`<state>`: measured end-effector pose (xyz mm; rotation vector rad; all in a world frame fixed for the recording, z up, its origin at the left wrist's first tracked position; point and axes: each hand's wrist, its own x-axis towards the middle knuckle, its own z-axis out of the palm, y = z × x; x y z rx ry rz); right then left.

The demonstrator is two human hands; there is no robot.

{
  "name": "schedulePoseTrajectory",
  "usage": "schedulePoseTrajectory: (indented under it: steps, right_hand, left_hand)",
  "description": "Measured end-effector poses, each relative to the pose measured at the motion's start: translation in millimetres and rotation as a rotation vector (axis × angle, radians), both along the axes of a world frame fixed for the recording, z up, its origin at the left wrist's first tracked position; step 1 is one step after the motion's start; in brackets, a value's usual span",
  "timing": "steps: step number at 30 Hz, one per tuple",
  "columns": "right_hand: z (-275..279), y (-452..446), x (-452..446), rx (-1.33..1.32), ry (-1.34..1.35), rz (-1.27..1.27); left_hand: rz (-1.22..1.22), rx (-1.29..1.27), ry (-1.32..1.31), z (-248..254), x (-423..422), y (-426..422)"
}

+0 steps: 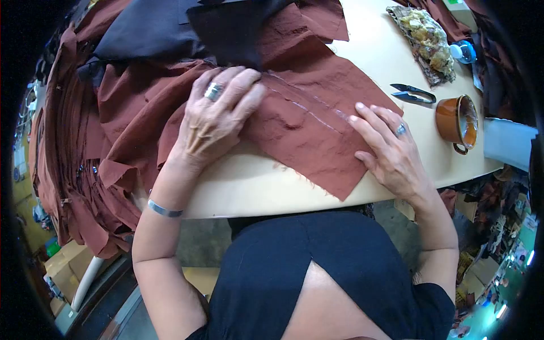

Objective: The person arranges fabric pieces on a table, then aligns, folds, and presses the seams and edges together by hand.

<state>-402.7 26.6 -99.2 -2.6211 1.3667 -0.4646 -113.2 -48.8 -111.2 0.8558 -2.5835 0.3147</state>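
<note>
A reddish-brown piece of fabric [323, 113] with frayed edges and pale chalk-like lines lies on the cream table. At its left side my left hand [221, 110] is closed, its bent fingers gripping the cloth; the thumb is hidden. My right hand [388, 141] rests on the right edge of the same piece, fingers stretched out and thumb apart. Dark cloth [224, 34] lies just beyond my left fingertips, partly over the brown fabric. More brown fabric [141, 102] spreads in folds left of my left hand.
Thread snips [413, 94] lie right of the fabric, beside a brown mug [449, 120]. Behind them are a patterned bag or cushion [425, 42] and a small blue-capped bottle [464, 52]. Layered brown cloth [62, 141] hangs over the table's left edge.
</note>
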Motion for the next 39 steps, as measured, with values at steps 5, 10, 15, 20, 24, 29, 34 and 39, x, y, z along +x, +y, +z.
schedulePoseTrajectory:
  steps: [5,10,15,20,24,29,34,39]
  right_hand:
    - [-20,-2,-16,-0.068,-0.144,0.020]
    - [53,-79,-6,0.434,-1.166,-0.125]
    - [68,-153,18,0.279,-1.637,0.062]
    - [22,-155,62,0.525,-1.320,0.215]
    - [3,-154,69,0.595,-1.295,0.022]
    - [8,-152,79,0.565,-1.375,0.009]
    - [0,-155,77,0.606,-1.422,0.006]
    - [4,-155,77,0.639,-1.422,-0.030]
  left_hand:
    - [0.053,0.207,0.061,1,-7,-15]
    - [0.262,0.917,0.610,41,-3,-39]
    - [0.310,1.212,1.222,60,4,-65]
    - [0.487,1.335,1.181,50,2,-54]
    - [0.255,1.523,1.446,42,-7,-40]
    - [0.260,1.481,1.515,44,-14,-31]
    - [0.187,1.517,1.570,42,-18,-28]
    - [0.171,1.211,1.247,46,-27,-26]
